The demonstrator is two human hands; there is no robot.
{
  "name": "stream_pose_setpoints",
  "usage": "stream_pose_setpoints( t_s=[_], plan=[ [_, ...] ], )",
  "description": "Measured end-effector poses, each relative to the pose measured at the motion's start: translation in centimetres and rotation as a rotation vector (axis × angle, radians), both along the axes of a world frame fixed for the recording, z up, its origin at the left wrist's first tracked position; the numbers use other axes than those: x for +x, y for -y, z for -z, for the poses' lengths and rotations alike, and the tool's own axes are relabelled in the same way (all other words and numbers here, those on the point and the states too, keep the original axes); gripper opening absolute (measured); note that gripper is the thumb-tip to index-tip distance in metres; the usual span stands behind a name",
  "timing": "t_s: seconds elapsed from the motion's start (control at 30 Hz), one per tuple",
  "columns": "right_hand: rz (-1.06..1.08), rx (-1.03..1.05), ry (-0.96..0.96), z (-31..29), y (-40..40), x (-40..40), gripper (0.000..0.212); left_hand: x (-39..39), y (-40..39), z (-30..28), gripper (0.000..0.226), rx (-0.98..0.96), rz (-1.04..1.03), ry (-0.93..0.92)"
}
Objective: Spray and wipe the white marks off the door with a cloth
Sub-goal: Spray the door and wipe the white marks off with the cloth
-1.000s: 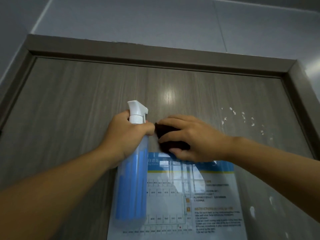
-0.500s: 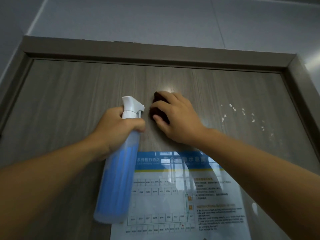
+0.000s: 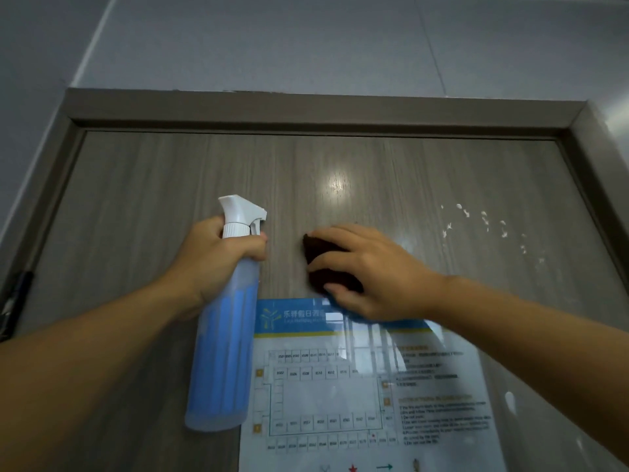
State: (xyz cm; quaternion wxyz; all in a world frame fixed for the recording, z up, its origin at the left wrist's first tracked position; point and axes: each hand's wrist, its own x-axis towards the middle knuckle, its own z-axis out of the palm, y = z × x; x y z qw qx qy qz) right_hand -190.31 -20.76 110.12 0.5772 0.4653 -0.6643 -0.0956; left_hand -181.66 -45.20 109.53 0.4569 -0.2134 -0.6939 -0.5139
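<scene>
At centre left my left hand (image 3: pixel 218 257) is wrapped around the one spray bottle (image 3: pixel 224 335). At centre my right hand (image 3: pixel 371 270) grips and presses the one dark cloth (image 3: pixel 326 264) against the door (image 3: pixel 136 206), above one laminated notice (image 3: pixel 367 396). The risk I see: the white marks (image 3: pixel 483 226), one scattered cluster at right, lie well apart from the cloth and could get missed.
</scene>
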Motion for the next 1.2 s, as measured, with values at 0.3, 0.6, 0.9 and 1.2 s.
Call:
stream_pose_setpoints(
  t_s=[0.3,0.6,0.9,1.2],
  plan=[
    [-0.004,-0.505,-0.03,-4.9,1.5,-0.5,0.037,-0.4,0.4,-0.2,0.053,-0.013,0.026,-0.006],
    [-0.052,-0.317,-0.004,-1.0,3.1,-0.1,0.037,-0.6,0.6,-0.1,0.065,-0.047,0.009,-0.046],
    [0.071,-0.283,0.089,0.7,-3.4,0.6,0.039,-1.5,0.2,-0.4,0.053,-0.036,-0.031,-0.104],
    [0.086,-0.585,0.083,-4.3,-2.5,-0.2,0.039,-1.2,-1.5,-0.4,0.025,-0.075,-0.184,-0.104]
  ],
)
